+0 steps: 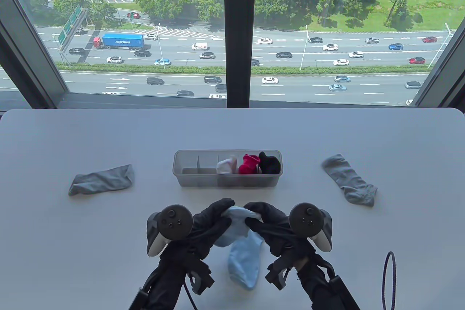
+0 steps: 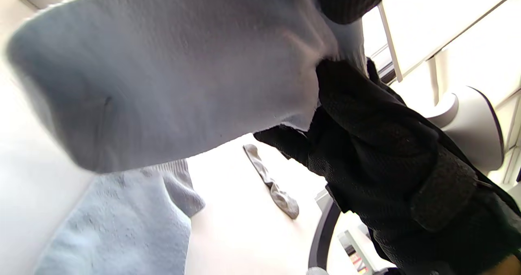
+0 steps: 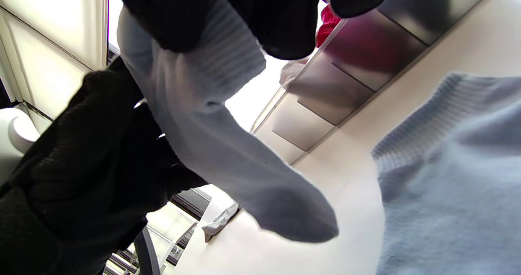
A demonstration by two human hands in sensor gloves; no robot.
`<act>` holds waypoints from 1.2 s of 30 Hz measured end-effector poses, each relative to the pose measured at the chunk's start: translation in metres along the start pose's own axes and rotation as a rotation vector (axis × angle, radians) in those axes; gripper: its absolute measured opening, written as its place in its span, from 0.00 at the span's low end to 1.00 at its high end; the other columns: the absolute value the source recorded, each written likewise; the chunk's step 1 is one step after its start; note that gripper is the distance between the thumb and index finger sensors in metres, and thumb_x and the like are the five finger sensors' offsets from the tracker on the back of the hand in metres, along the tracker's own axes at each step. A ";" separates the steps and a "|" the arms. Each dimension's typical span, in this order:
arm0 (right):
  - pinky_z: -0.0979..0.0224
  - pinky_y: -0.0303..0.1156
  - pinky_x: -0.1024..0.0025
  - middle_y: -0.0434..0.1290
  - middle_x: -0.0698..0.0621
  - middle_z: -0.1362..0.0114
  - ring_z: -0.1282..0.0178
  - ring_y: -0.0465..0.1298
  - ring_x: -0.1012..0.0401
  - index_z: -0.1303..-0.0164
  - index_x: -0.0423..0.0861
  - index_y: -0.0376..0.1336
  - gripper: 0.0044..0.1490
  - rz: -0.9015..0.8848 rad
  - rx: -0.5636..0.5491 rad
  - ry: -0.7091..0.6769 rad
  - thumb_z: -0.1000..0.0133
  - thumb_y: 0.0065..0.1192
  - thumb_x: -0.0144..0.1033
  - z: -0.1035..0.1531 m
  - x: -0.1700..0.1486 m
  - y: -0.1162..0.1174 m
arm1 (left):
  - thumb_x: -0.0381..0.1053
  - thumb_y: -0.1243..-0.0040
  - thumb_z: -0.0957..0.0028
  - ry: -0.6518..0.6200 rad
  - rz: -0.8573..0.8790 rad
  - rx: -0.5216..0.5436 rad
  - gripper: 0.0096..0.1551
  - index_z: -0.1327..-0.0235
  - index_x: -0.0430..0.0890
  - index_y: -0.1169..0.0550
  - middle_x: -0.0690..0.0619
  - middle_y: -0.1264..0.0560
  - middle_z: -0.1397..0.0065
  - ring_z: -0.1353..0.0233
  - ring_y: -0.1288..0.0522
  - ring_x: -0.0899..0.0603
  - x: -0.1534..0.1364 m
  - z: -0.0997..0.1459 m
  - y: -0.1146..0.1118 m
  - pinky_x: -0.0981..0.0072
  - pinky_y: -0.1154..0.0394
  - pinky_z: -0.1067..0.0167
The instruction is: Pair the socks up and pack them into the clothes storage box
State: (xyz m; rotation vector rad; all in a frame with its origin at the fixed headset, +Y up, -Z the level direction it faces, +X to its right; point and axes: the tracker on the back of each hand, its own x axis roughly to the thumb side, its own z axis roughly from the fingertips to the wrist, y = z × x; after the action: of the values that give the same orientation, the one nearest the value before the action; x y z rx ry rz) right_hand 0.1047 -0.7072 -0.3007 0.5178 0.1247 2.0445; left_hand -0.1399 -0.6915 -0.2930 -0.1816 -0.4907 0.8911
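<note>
Hands, left [image 1: 212, 217] and right [image 1: 267, 221], each grip pinching one of two blue socks [image 1: 238, 221].

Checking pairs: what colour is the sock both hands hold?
Light blue sock; clearest in the table view.

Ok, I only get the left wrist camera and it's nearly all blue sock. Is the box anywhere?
Observer: Yes. The table view shows a clear storage box just past the light blue sock that is held up.
Operator: Is anything in it?
Observer: Three sock bundles at its right end: a white bundle, a pink-red bundle and a black bundle. The two left compartments look empty.
Operator: I see one grey sock. Is there another?
Observer: Yes. A second grey sock lies left of the box. The one you see lies to its right.
</note>
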 end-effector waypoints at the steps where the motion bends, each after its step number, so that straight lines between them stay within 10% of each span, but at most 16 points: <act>1: 0.20 0.57 0.36 0.72 0.47 0.35 0.28 0.69 0.48 0.29 0.50 0.59 0.27 0.001 0.012 0.001 0.38 0.63 0.38 -0.001 0.000 0.001 | 0.53 0.46 0.38 0.007 -0.026 0.058 0.30 0.22 0.51 0.34 0.38 0.31 0.22 0.33 0.24 0.33 0.002 0.000 -0.001 0.28 0.36 0.29; 5: 0.22 0.54 0.32 0.64 0.41 0.25 0.23 0.61 0.42 0.25 0.46 0.53 0.36 0.120 0.071 0.040 0.40 0.65 0.42 -0.003 -0.003 0.002 | 0.50 0.52 0.36 -0.014 0.045 0.197 0.20 0.34 0.46 0.27 0.38 0.28 0.24 0.28 0.26 0.32 0.003 0.004 0.006 0.30 0.35 0.29; 9: 0.23 0.42 0.25 0.31 0.29 0.13 0.18 0.37 0.28 0.16 0.51 0.27 0.62 -0.083 0.240 -0.021 0.41 0.64 0.51 -0.003 -0.006 0.005 | 0.43 0.52 0.36 -0.026 0.002 0.134 0.21 0.30 0.53 0.28 0.43 0.18 0.40 0.47 0.16 0.39 0.004 0.002 0.004 0.37 0.27 0.34; 11: 0.23 0.43 0.25 0.36 0.31 0.11 0.18 0.39 0.27 0.14 0.53 0.39 0.50 -0.139 0.227 -0.023 0.40 0.61 0.52 -0.005 -0.003 0.007 | 0.43 0.52 0.35 -0.040 -0.036 0.121 0.21 0.30 0.54 0.28 0.43 0.18 0.42 0.56 0.17 0.44 0.006 -0.001 -0.001 0.42 0.24 0.39; 12: 0.22 0.51 0.29 0.59 0.36 0.14 0.18 0.54 0.30 0.21 0.49 0.53 0.35 -0.142 0.153 0.018 0.36 0.58 0.47 -0.005 -0.004 0.004 | 0.43 0.52 0.36 -0.029 -0.059 0.122 0.20 0.32 0.53 0.27 0.42 0.18 0.45 0.63 0.18 0.47 0.007 -0.003 -0.003 0.45 0.22 0.46; 14: 0.24 0.62 0.37 0.80 0.47 0.39 0.35 0.78 0.48 0.30 0.45 0.62 0.26 -0.128 -0.008 0.063 0.36 0.59 0.41 -0.002 -0.007 -0.002 | 0.44 0.51 0.36 0.038 -0.125 0.186 0.22 0.28 0.52 0.29 0.42 0.18 0.46 0.69 0.20 0.48 0.005 -0.002 -0.002 0.46 0.21 0.51; 16: 0.24 0.63 0.39 0.80 0.48 0.43 0.39 0.79 0.51 0.30 0.43 0.62 0.26 -0.062 -0.064 0.094 0.36 0.59 0.40 0.001 -0.009 -0.009 | 0.45 0.49 0.36 0.088 -0.202 0.186 0.29 0.21 0.51 0.39 0.40 0.25 0.33 0.52 0.19 0.41 0.004 -0.002 -0.002 0.38 0.27 0.38; 17: 0.25 0.64 0.41 0.80 0.50 0.44 0.40 0.80 0.53 0.29 0.42 0.61 0.27 -0.042 -0.104 0.107 0.35 0.59 0.40 0.002 -0.010 -0.012 | 0.50 0.48 0.36 0.115 -0.257 0.163 0.37 0.17 0.56 0.48 0.40 0.44 0.14 0.20 0.38 0.29 0.003 0.001 -0.003 0.27 0.44 0.25; 18: 0.26 0.66 0.41 0.81 0.51 0.46 0.42 0.81 0.54 0.27 0.42 0.59 0.29 -0.038 -0.166 0.134 0.35 0.59 0.40 0.004 -0.010 -0.015 | 0.53 0.47 0.38 0.083 -0.294 0.163 0.38 0.17 0.58 0.49 0.44 0.55 0.11 0.13 0.54 0.29 0.005 0.003 -0.004 0.25 0.54 0.23; 25: 0.24 0.63 0.41 0.84 0.50 0.48 0.41 0.82 0.52 0.22 0.31 0.50 0.32 -0.213 -0.176 0.151 0.30 0.45 0.37 0.005 -0.006 -0.010 | 0.60 0.39 0.44 -0.046 -0.468 -0.123 0.51 0.19 0.60 0.56 0.51 0.54 0.10 0.12 0.50 0.35 0.026 -0.009 -0.036 0.26 0.52 0.22; 28: 0.23 0.60 0.39 0.83 0.45 0.44 0.37 0.80 0.48 0.20 0.31 0.47 0.34 -0.262 -0.133 0.129 0.30 0.42 0.38 0.004 -0.004 -0.007 | 0.49 0.43 0.39 -0.045 -0.475 0.047 0.40 0.21 0.58 0.50 0.52 0.45 0.13 0.17 0.38 0.37 0.027 -0.007 -0.033 0.31 0.42 0.23; 31: 0.24 0.55 0.32 0.77 0.40 0.34 0.32 0.73 0.41 0.16 0.39 0.43 0.40 -0.226 -0.092 0.089 0.33 0.42 0.48 0.004 -0.004 -0.010 | 0.46 0.52 0.35 -0.068 -0.322 0.152 0.24 0.25 0.51 0.33 0.45 0.33 0.18 0.25 0.28 0.35 0.024 -0.004 -0.018 0.32 0.34 0.28; 34: 0.26 0.42 0.23 0.43 0.29 0.13 0.18 0.43 0.29 0.14 0.48 0.33 0.55 -0.102 0.143 -0.025 0.40 0.58 0.52 0.000 -0.003 -0.014 | 0.50 0.53 0.35 -0.043 -0.196 0.163 0.21 0.31 0.50 0.27 0.40 0.34 0.19 0.26 0.27 0.34 0.016 -0.002 -0.006 0.32 0.32 0.30; 36: 0.25 0.38 0.24 0.26 0.27 0.15 0.19 0.32 0.29 0.17 0.51 0.24 0.60 0.023 0.306 -0.039 0.38 0.61 0.47 0.000 0.003 -0.012 | 0.50 0.54 0.35 -0.052 -0.030 0.117 0.21 0.34 0.46 0.25 0.40 0.23 0.30 0.37 0.19 0.36 0.014 -0.004 -0.005 0.37 0.25 0.36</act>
State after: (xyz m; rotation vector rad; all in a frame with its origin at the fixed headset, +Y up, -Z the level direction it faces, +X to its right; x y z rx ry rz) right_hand 0.1132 -0.6987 -0.3031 0.7503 0.4141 2.0469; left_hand -0.1273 -0.6829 -0.2899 -0.0447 -0.4868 0.8942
